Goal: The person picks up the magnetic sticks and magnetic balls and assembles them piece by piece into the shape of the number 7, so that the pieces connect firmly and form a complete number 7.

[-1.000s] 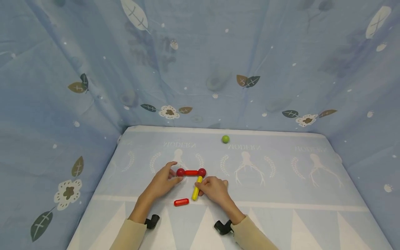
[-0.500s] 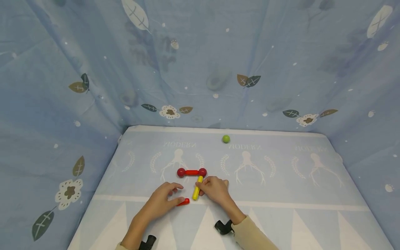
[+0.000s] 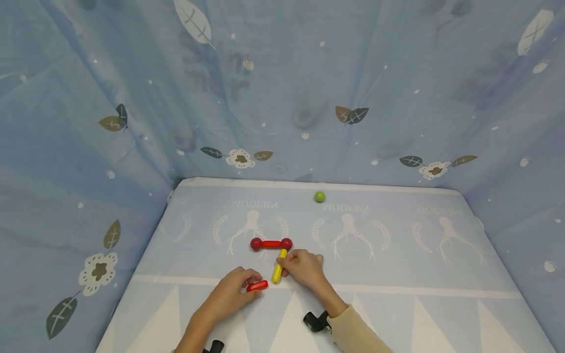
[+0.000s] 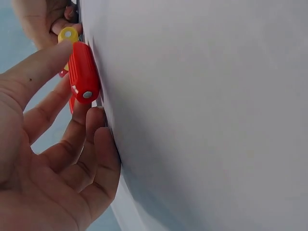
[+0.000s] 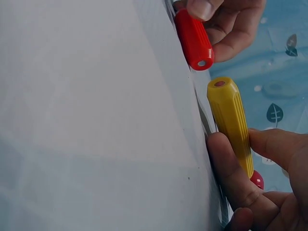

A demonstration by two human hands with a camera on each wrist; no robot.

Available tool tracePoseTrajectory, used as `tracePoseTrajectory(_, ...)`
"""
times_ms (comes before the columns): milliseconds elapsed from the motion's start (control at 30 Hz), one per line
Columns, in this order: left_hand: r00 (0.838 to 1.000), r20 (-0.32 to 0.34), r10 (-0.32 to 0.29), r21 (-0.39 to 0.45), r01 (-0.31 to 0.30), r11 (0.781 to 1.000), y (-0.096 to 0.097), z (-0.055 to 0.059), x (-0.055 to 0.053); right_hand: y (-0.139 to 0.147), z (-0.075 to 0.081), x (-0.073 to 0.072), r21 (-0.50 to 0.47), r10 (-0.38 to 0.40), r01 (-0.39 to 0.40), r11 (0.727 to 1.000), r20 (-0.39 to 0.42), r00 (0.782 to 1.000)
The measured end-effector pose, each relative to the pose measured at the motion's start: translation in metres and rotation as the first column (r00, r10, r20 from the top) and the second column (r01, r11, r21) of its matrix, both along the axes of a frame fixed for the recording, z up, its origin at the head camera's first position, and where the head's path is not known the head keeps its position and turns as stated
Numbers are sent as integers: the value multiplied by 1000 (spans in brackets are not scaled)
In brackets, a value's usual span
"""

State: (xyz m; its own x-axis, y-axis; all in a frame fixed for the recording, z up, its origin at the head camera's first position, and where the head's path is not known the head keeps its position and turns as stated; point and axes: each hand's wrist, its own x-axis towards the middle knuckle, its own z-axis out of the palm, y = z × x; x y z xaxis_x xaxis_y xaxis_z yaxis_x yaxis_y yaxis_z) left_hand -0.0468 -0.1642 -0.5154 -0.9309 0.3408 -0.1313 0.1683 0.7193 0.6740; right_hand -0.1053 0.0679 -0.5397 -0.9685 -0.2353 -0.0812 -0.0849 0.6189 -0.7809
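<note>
My left hand (image 3: pixel 231 295) pinches a short red magnetic rod (image 3: pixel 257 286) between thumb and fingers, low over the table. A pale metal disc shows in the end of this ridged rod (image 4: pixel 83 72) in the left wrist view. Just to the right, my right hand (image 3: pixel 304 267) pinches a yellow magnetic rod (image 3: pixel 277 273) by thumb and forefinger. The yellow rod's far end meets the right red ball (image 3: pixel 286 243). Another red rod (image 3: pixel 271 244) joins that ball to the left red ball (image 3: pixel 256 244), forming a straight bar beyond both hands.
Toward the back edge of the cloth-covered table (image 3: pixel 397 245) sits a green ball (image 3: pixel 320 196). A blue patterned curtain (image 3: pixel 282 98) rises behind the table and along both sides. Each wrist carries a black camera mount, the right one (image 3: pixel 315 321) near the sleeve.
My left hand has come away from the left red ball, down toward the front, and taken hold of the loose red rod. My right hand stays on the yellow rod.
</note>
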Motion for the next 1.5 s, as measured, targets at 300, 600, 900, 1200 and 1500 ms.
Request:
tracePoseTrajectory(300,1000,-1,-24,-52,24,998,7,3,-2,1,-2,0,11,-3,3,1000,1,1000)
tracePoseTrajectory(600,998,54,-11,-53,14,999,12,3,1,2,-4,2,0,0,0,1000,1,1000)
tracePoseTrajectory(900,994,106,-7,65,0,998,16,9,2,3,-4,1,1,-5,5,1000,-12,1000)
tracePoseTrajectory(1200,989,145,-16,114,-1,993,22,11,1,3,-3,0,-1,-1,1,1000,-18,1000)
tracePoseTrajectory(1500,988,149,27,81,-39,996,29,9,-1,2,-1,0,-6,4,-4,1000,-19,1000)
